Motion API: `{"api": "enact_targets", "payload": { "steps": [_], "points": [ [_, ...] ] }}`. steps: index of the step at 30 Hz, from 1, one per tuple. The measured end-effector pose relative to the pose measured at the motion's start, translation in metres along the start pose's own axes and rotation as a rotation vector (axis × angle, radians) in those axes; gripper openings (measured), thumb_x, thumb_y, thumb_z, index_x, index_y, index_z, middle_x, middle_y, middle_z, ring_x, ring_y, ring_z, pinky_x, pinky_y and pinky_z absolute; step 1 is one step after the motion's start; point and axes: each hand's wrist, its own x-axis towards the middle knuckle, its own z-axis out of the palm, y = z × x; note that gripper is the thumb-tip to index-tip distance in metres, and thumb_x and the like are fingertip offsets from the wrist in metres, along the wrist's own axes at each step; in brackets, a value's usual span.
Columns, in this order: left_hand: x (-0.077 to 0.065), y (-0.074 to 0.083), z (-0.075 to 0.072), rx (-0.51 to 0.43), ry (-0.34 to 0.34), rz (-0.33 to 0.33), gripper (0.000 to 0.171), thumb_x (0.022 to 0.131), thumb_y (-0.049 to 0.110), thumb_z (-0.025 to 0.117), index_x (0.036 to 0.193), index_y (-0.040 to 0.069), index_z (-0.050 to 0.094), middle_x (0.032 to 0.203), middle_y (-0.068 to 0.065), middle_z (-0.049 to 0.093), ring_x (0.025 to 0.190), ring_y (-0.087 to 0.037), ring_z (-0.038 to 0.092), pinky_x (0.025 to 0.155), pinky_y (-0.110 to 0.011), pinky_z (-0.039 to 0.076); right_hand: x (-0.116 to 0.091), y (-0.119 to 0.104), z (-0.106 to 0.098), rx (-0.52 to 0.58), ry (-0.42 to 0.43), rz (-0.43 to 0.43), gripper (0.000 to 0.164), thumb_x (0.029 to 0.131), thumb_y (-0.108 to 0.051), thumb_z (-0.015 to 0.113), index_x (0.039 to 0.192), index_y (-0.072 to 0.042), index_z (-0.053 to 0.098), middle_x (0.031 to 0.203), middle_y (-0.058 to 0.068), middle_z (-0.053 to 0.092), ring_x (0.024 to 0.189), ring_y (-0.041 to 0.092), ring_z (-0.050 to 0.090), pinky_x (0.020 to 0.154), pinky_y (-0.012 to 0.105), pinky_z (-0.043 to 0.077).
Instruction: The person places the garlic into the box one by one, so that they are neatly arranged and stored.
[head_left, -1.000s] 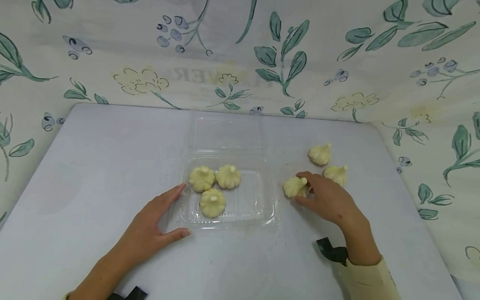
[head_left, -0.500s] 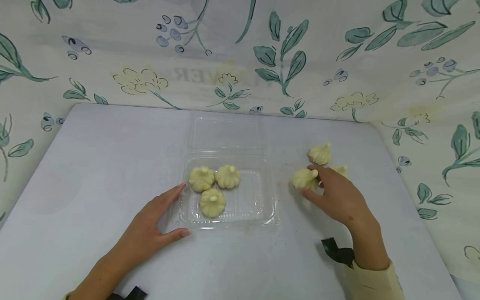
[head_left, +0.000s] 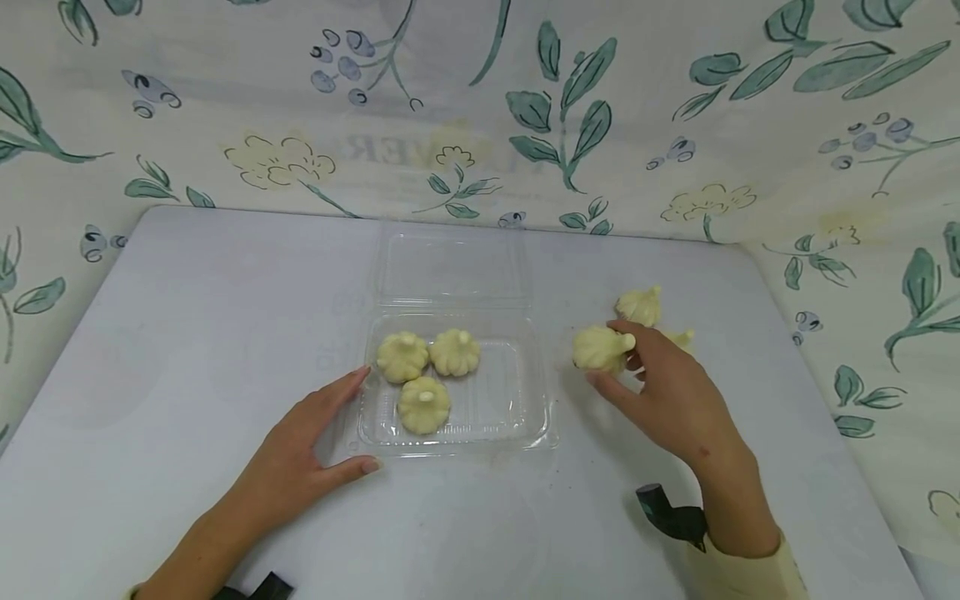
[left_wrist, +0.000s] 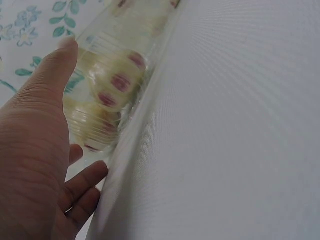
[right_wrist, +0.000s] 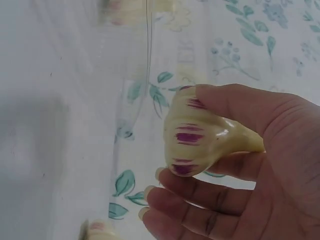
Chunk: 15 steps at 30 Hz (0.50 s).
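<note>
My right hand (head_left: 671, 396) pinches a pale yellow garlic bulb (head_left: 597, 347) between thumb and fingers, to the right of the clear plastic container (head_left: 517, 408). Purple streaks mark the held bulb's side in the right wrist view, and its stem points toward the palm. Inside the container's left half sit three more bulbs (head_left: 423, 406). My left hand (head_left: 300, 454) lies at the container's left side, fingers and thumb spread, with the fingertips at its edge. In the left wrist view the left hand (left_wrist: 35, 155) shows beside the container wall, bulbs visible through the plastic.
The container's transparent lid (head_left: 453, 267) lies folded back behind it. Two other garlic bulbs rest on the right: one (head_left: 638, 306) behind my right hand, another (head_left: 681, 339) mostly hidden by it. A flower-printed cloth (head_left: 465, 108) rises behind the white table (head_left: 225, 300).
The right hand has lifted a garlic bulb from the table, shifting right, then slightly back left. The left hand and the container have stayed in place.
</note>
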Motion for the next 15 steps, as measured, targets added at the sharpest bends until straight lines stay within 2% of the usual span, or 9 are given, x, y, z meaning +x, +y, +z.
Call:
{"api": "enact_targets", "payload": {
  "steps": [6, 15],
  "points": [
    [0.001, -0.001, 0.000, 0.007, -0.004, -0.006, 0.108, 0.074, 0.030, 0.096, 0.164, 0.025, 0.037, 0.150, 0.001, 0.057, 0.134, -0.014, 0.051, 0.111, -0.009, 0.023, -0.003, -0.009, 0.003, 0.018, 0.034, -0.051, 0.066, 0.097, -0.045, 0.075, 0.150, -0.013, 0.054, 0.135, 0.012, 0.064, 0.102, 0.030, 0.067, 0.081, 0.051, 0.058],
    [0.000, -0.002, 0.001, 0.007, 0.000, 0.001, 0.109, 0.074, 0.029, 0.097, 0.164, 0.024, 0.036, 0.150, 0.001, 0.057, 0.134, -0.014, 0.051, 0.112, -0.009, 0.023, -0.003, -0.022, 0.020, 0.041, 0.023, -0.141, 0.064, 0.095, -0.040, 0.079, 0.149, -0.016, 0.056, 0.135, 0.006, 0.066, 0.102, 0.026, 0.067, 0.082, 0.047, 0.058]
  ]
}}
